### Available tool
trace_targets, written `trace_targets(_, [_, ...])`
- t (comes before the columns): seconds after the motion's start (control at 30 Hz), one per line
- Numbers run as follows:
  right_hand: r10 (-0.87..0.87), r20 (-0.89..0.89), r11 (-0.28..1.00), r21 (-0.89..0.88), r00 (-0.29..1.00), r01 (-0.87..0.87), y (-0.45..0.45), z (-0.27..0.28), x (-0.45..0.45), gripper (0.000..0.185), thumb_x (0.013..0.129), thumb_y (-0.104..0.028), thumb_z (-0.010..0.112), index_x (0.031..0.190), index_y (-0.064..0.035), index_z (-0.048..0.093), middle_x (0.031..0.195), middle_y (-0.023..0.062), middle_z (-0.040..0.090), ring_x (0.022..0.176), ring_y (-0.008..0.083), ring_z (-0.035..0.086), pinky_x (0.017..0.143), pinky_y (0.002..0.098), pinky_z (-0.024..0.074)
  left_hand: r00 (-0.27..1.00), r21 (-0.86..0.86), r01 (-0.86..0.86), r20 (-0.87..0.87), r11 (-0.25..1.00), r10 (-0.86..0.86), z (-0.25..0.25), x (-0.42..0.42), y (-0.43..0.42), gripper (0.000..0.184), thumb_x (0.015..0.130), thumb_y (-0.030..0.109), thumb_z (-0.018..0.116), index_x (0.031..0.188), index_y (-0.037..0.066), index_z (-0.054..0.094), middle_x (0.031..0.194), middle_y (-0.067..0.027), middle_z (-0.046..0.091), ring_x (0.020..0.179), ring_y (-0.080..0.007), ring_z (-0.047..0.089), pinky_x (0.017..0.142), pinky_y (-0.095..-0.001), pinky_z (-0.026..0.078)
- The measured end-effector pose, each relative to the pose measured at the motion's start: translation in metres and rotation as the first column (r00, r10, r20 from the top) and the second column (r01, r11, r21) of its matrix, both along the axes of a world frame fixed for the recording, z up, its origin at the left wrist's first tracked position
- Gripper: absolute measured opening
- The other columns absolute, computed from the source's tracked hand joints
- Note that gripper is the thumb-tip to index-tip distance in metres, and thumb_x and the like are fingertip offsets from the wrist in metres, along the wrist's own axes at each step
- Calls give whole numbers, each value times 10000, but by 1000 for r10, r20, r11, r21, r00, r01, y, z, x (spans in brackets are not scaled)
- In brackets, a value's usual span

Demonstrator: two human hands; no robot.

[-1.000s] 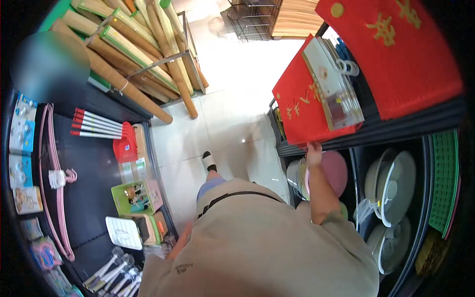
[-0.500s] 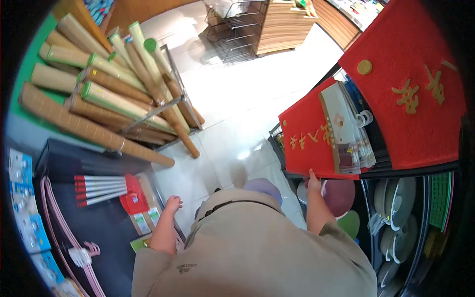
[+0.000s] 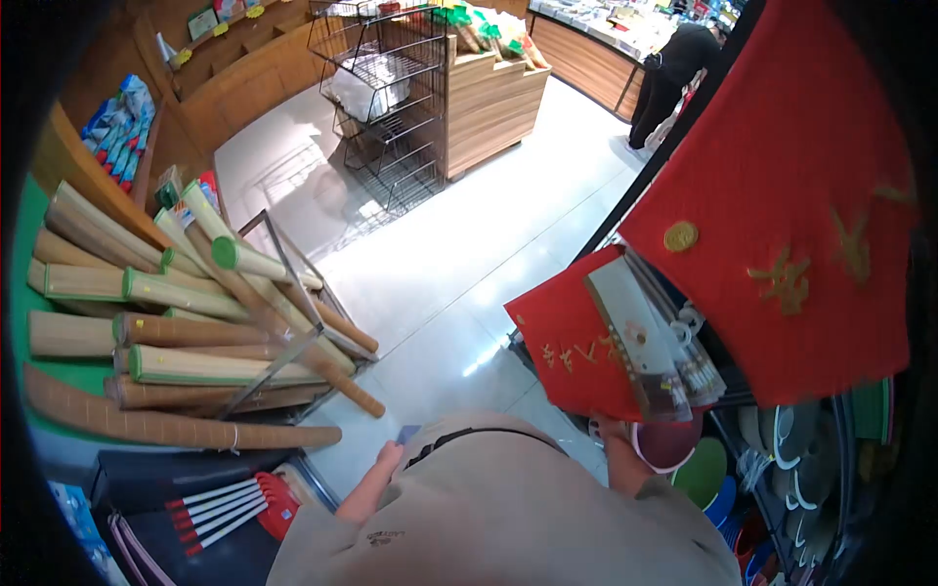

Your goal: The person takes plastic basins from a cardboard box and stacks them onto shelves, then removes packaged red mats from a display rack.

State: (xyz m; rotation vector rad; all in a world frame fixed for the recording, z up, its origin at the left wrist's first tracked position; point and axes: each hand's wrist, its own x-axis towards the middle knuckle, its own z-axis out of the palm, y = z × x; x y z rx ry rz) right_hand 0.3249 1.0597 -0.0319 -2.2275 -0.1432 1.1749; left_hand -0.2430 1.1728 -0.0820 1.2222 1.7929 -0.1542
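Observation:
My right hand [image 3: 611, 428] is at the lower edge of a red mat with gold characters [image 3: 576, 342], its fingers partly hidden there. On that mat lie plastic-wrapped packs [image 3: 640, 337]. A larger red mat [image 3: 782, 215] hangs farther right. Below my right hand are a dark pink basin [image 3: 669, 441] and a green one [image 3: 702, 474]. My left hand [image 3: 389, 457] hangs beside my waist, near a small blue-grey patch; its fingers are too small to make out.
Rolled mats [image 3: 215, 366] fill a metal rack at the left, one sticking out low over the floor. Red-and-white handled items [image 3: 225, 513] lie on the left shelf. Ahead stand a wire rack [image 3: 391, 127] and a wooden bin [image 3: 493, 112]. A person in black [image 3: 674, 73] bends near a counter.
The view has moved forward and tilted up, bringing the wire rack, the counter and the person into sight. My left hand has drawn in to my waist; my right hand remains at the mat's edge.

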Motion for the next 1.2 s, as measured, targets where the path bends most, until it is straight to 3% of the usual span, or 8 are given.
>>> trace_targets(0.13, [-142,-39,989,45,989,144,24,57,-43,496,775,-291,697,1183,-111,480,1052,51,612,837,175,620,668,325,471,997,-25,-50,52,998,52,34,4,62,377,784,239,513,1072,3,571,1041,-213,604,998,-342,571,865,-389,443])
trace_targets(0.33, [-201,-237,967,108,950,231,30,81,-76,467,785,-211,684,1187,-96,475,1075,65,595,924,233,605,784,399,440,949,217,211,187,953,-253,107,103,193,344,780,190,528,1079,28,582,1007,-186,621,940,-298,600,826,-374,465])
trace_targets(0.5, [-315,-200,931,126,928,343,30,95,-111,463,777,-214,686,1180,-83,498,1050,59,608,903,228,614,748,414,458,541,549,456,454,700,-708,177,257,289,486,793,263,622,1195,27,487,1180,-171,520,1125,-270,493,939,-359,402])
trace_targets(0.73, [-565,-193,781,187,802,596,52,125,-191,480,820,-221,634,1223,-35,452,1126,118,569,1009,269,577,848,450,447,-80,750,521,520,409,-851,301,400,326,665,729,377,708,1206,-10,454,1099,-186,549,1055,-260,534,877,-338,437])
trace_targets(0.9, [-685,-150,679,226,713,699,67,102,-233,507,821,-212,620,1273,-105,419,1177,63,550,1005,230,561,837,391,414,-56,565,722,623,400,-780,293,410,341,565,744,404,693,1134,26,537,954,-129,621,898,-213,599,804,-316,463])
trace_targets(1.0, [-803,-69,515,418,592,748,83,118,-249,523,799,-209,623,1277,-154,419,1141,17,560,1024,203,524,869,376,356,-149,507,783,714,359,-684,291,399,340,428,807,368,640,1057,24,591,951,-109,640,866,-182,604,792,-310,460])
trace_targets(1.07, [-925,-233,132,545,301,828,85,124,-258,541,779,-231,624,1275,-183,414,1127,0,543,1064,205,480,912,392,303,-195,500,802,736,327,-648,305,387,337,377,849,316,600,1077,17,578,967,-112,634,894,-188,594,816,-310,449])
trace_targets(1.2, [-947,-281,-22,547,159,837,86,144,-266,568,785,-351,609,1280,-205,373,1270,21,410,1129,284,405,942,414,293,-270,512,823,733,245,-624,306,378,328,357,877,272,560,1117,9,545,1033,-128,611,957,-208,572,857,-321,428])
